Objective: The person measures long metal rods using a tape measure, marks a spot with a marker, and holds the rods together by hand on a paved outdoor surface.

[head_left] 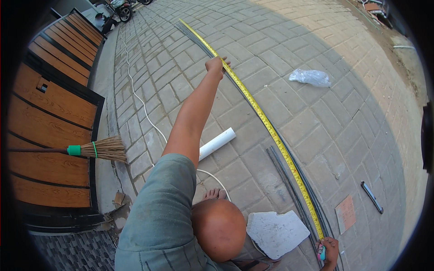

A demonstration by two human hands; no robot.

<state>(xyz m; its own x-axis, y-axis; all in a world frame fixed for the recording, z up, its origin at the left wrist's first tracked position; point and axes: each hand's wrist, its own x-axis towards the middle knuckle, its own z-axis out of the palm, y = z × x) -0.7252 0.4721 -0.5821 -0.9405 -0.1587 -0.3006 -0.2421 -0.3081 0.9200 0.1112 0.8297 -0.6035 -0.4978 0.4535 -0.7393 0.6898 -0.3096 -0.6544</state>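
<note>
A long yellow tape measure blade [277, 137] stretches from the far end of the paving down to the lower right, along several thin dark metal rods [247, 97]. My left hand [216, 65], at the end of an outstretched arm, grips the blade near its far part, where it lies over the rods. Low on the right, my right hand [330, 251] is wrapped round the turquoise and red tape measure case [321, 253]. Shorter metal rods [287, 180] lie just left of the blade. A broken white slab [276, 232] sits beside them, left of my right hand.
A white pipe [218, 143] and a white cable [139, 97] lie left of the rods. To the right are a clear plastic bag [310, 77], a reddish tile piece [345, 214] and a utility knife [372, 197]. A broom [106, 149] reaches out by the wooden gate [49, 135].
</note>
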